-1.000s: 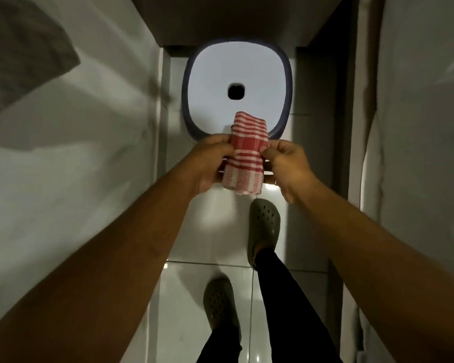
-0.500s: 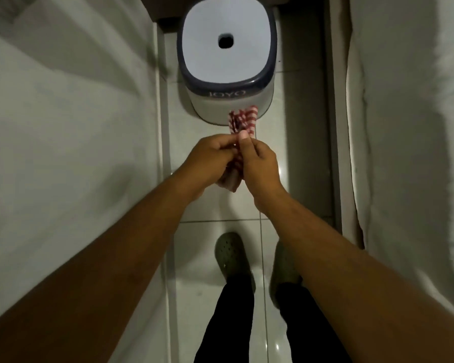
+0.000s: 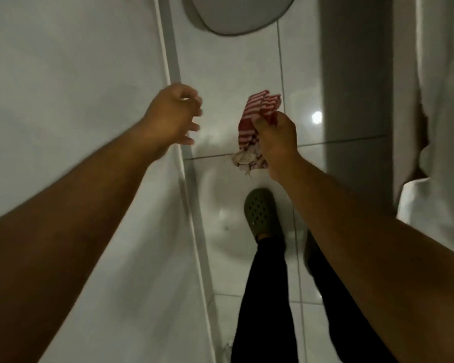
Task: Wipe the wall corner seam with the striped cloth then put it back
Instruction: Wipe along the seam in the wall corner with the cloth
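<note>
My right hand [image 3: 274,138] grips the red-and-white striped cloth [image 3: 249,127], which is bunched up, its frayed end hanging below the fist. My left hand [image 3: 173,116] hovers to the cloth's left, holding nothing, fingers loosely spread and blurred by motion. It sits close to the seam [image 3: 172,72] where the white left wall meets the tiled floor. Both hands hang above the glossy floor tiles.
A white stool with a dark rim [image 3: 236,14] stands on the floor at the top edge. White wall [image 3: 63,100] fills the left; a white surface [image 3: 443,100] and a grey strip line the right. My dark-trousered legs and green clog [image 3: 260,210] stand below.
My left hand has let go of the cloth and moved left toward the wall. The right hand alone keeps the cloth. The view has tipped down, pushing the stool to the top edge.
</note>
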A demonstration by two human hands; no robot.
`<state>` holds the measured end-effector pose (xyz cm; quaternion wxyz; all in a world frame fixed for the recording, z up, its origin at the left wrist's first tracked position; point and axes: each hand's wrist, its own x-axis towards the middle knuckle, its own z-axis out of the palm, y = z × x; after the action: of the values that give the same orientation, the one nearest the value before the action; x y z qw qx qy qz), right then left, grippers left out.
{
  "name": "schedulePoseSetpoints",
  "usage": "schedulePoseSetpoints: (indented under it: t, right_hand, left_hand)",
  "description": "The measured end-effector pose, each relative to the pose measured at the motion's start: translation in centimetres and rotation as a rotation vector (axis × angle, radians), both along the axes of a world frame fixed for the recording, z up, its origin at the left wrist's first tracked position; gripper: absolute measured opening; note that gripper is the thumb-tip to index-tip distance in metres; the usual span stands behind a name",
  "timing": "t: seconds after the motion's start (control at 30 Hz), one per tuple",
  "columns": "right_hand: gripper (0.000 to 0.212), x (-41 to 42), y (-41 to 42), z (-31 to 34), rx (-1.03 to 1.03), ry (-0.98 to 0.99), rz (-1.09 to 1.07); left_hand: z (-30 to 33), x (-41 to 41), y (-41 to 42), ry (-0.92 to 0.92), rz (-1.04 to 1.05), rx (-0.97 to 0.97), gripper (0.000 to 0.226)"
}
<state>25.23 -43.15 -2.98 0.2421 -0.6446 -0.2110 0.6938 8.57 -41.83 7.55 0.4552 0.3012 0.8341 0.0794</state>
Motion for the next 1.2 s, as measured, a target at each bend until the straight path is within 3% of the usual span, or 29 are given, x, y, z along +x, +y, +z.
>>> schedulePoseSetpoints:
  t: [0.1, 0.17, 0.4, 0.57, 0.83, 0.97, 1.03, 1.2]
  right_hand:
    - [0.017, -1.4, -3.6, -3.9, -0.042, -0.063, -0.015]
    - [0.019, -2.9, -5.9, -6.9, -0.04, -0.096, -0.008]
    - [0.022, -10.6, -12.3, -17.4, -0.092, -0.105, 0.002]
    - [0.025, -16.0, -15.9, -22.8, -0.177, -0.026, 0.114]
    - [0.041, -23.6, -23.2, -26.9, -0.283, 0.236, 0.262]
    - [0.056, -24.1, -25.5, -27.8, -0.324, 0.088, 0.369]
    - [0.075, -23.4, -27.9, -27.0, -0.305, 0.093, 0.424]
    - [0.095, -22.2, -31.5, -26.5, -0.42, 0.079, 0.576]
  left_hand:
    - [-2.4, -4.9, -4.0, 0.508, -0.73, -0.254, 0.056]
    - [-4.2, -8.0, -6.4, 0.71, -1.031, -0.396, 0.065]
    - [-11.9, -14.7, -9.8, 1.06, -1.351, -0.557, 0.086]
    - [-17.4, -15.8, -10.1, 1.205, -1.617, -0.624, 0.076]
    - [-21.5, -17.0, -11.3, 1.266, -1.778, -0.58, 0.069]
    - [-22.3, -16.4, -11.0, 1.247, -1.734, -0.607, 0.07]
    - [-22.3, -16.2, -10.8, 1.211, -1.708, -0.645, 0.07]
    - [-21.8, -15.8, -10.5, 1.156, -1.676, -0.681, 0.073]
